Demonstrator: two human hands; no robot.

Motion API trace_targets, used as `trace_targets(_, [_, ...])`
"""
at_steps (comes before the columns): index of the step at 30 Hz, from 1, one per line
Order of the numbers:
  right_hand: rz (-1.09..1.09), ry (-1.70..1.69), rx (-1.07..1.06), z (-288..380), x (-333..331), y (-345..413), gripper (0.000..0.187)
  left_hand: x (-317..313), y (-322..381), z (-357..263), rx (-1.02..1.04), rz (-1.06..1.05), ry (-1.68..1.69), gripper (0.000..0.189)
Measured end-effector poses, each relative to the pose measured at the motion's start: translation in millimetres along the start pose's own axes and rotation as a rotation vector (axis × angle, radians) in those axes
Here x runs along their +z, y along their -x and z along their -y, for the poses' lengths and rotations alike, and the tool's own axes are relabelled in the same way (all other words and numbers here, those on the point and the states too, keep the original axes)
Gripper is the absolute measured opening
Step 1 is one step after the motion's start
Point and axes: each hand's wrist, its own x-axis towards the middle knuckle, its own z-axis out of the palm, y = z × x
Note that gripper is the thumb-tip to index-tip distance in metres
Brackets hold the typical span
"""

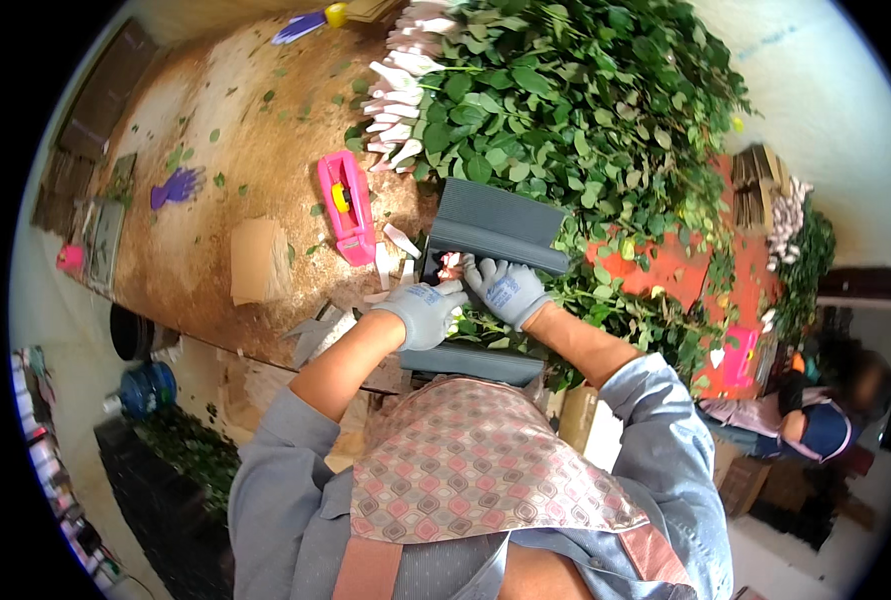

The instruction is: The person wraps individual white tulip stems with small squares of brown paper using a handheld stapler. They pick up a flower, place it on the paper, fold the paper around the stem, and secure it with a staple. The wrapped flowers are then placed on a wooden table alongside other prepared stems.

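Both my hands wear grey work gloves with blue printing. They meet over a trough lined with dark ribbed rubber matting (494,221), where a small pink-and-white flower head (451,266) shows. My left hand (424,311) lies at the near left side of the flower, fingers reaching toward it. My right hand (507,289) has its fingertips close against the flower's right side. The gloves hide whether either hand grips it. Green leaves (490,330) show below the hands, above a lower flap of dark matting (475,362). White flower sleeves (383,264) lie just left of the trough.
A pink tape dispenser (345,206) and cardboard sheets (254,259) lie on the wooden table (190,262). Leafy stems with white-sleeved heads (396,97) pile up behind. A purple glove (177,187) lies at left. Beyond a red surface (651,270), another person (798,427) is at right.
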Motion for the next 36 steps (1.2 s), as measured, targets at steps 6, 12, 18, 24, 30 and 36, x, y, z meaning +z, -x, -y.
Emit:
trace_targets(6, [0.06, -0.009, -0.005, 3, 10, -3, 0.049, 7, 1, 6, -0.027, 0.039, -0.144, 0.056])
trace_targets(12, [0.162, -0.011, 0.05, 11, -4, -10, 0.053, 5, -1, 5, -0.038, 0.02, -0.112, 0.051])
trace_targets(18, [-0.051, -0.313, 0.291, 8, -65, 28, 0.043, -11, -2, 0, 0.06, -0.087, 0.024, 0.046])
trace_targets(24, [-0.049, -0.341, 0.888, -14, -58, 107, 0.023, -11, -15, -11, 0.026, -0.205, -0.196, 0.051])
trace_targets(30, [0.357, -0.46, 0.828, -22, -20, 121, 0.031, -4, -25, -14, -0.074, -0.136, -0.295, 0.05])
trace_targets(36, [-0.018, -0.567, 0.982, -90, -49, 89, 0.032, 0, -28, 4, 0.012, -0.166, -0.261, 0.049])
